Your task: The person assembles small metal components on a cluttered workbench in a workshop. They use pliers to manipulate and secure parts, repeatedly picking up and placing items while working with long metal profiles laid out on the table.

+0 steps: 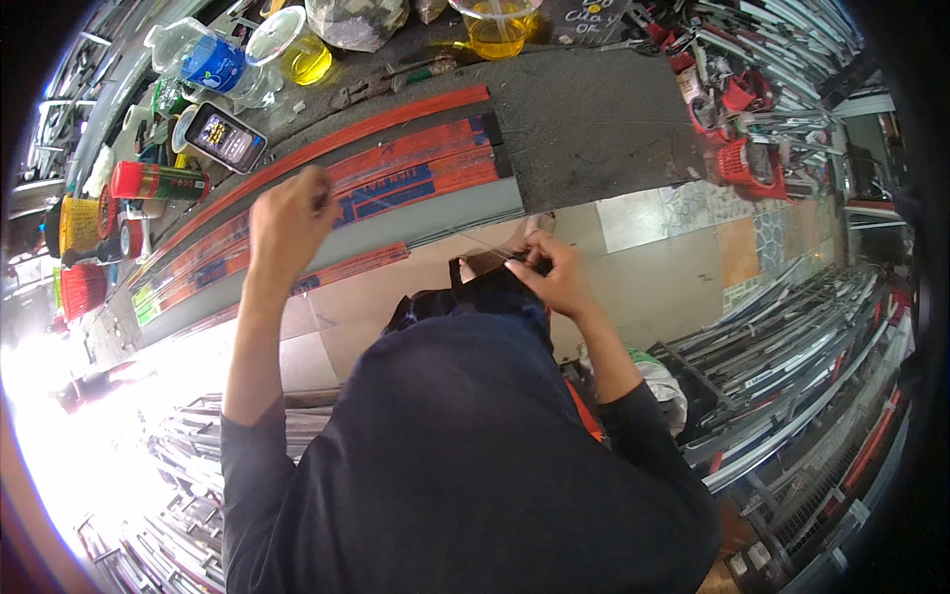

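My left hand [290, 223] is raised over the long metal profiles [396, 168], which are covered in red and blue film. Its fingers are curled together, with what they pinch, if anything, too small to make out. Close to my body, my right hand [557, 275] has thumb and fingers pinched on the end of a thin pale strand [480, 241]. This strand slants up and leftward toward my left hand, fading from sight over the profiles. A grey bar [435, 218] lies along the near side of the filmed profiles.
At the back of the dark bench [594, 119] stand a plastic bottle [210, 61], a cup of yellow liquid [495, 35], a phone [227, 138] and a red can [158, 182]. Red baskets [747, 163] sit at the right. Racks of metal bars [782, 346] fill the lower right.
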